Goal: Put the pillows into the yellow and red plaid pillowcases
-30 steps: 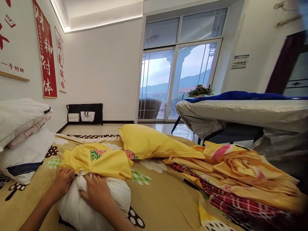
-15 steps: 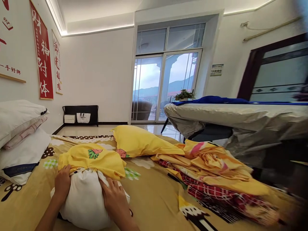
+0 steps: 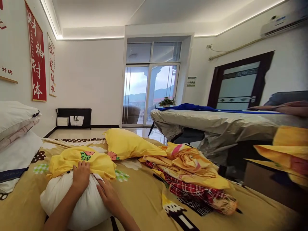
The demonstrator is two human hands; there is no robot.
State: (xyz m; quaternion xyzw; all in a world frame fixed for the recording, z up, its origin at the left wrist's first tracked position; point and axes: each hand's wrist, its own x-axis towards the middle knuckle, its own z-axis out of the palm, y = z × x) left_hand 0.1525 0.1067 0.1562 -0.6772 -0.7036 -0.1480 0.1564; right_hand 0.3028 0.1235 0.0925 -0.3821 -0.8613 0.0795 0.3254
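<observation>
A plump white pillow lies before me on the bed, its far end inside a bunched yellow pillowcase with a carrot print. My left hand is on top at the middle of the case's opening, its fingers curled over the yellow edge. On the pillow's right side, my right hand grips the white fabric close to the opening, its fingertips by a raised fold. Part of a dark zip shows left of my left hand. Beyond the case is a yellow pillow.
White pillows are stacked at the left. To the right lies a crumpled heap of yellow bedding over red plaid cloth. A plastic-covered table stands behind it. Yellow fabric hangs at the right edge.
My left hand has moved right, from the pillowcase's left edge to the middle of its opening. The view has turned right, bringing more of the door and yellow fabric into sight.
</observation>
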